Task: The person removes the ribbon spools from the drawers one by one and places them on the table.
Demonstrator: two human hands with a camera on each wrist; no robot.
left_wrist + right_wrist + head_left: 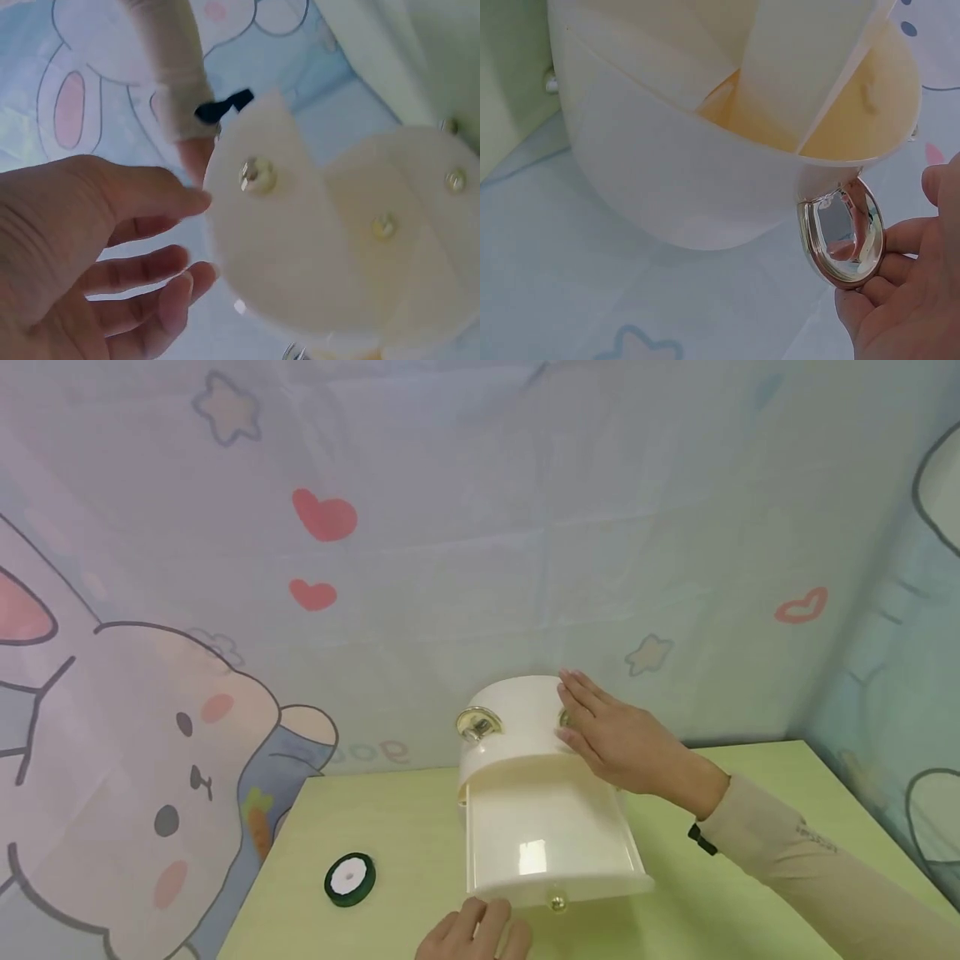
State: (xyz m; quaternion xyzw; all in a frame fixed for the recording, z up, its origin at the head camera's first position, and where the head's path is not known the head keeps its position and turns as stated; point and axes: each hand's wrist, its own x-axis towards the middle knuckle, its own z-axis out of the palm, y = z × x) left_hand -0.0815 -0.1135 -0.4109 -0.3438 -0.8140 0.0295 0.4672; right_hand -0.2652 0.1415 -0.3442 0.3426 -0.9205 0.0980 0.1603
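A glossy white storage box (517,718) with a rounded body stands at the back of the table, its drawer (551,827) pulled out toward me. The drawer front carries a small gold knob (557,903). My right hand (626,743) rests on the box's upper right, fingers straight and together, partly covering one gold ear-like ring. In the right wrist view its fingers touch that ring (806,232), with the thumb apart. My left hand (476,933) is just before the drawer front's left end; its loose fingers lie close to the drawer's rim (217,247), holding nothing.
A spool of dark green ribbon (350,880) lies on the light green table (408,827), left of the box. A cartoon-printed cloth (450,568) hangs close behind the table. Another gold ring (478,724) sits at the box's upper left.
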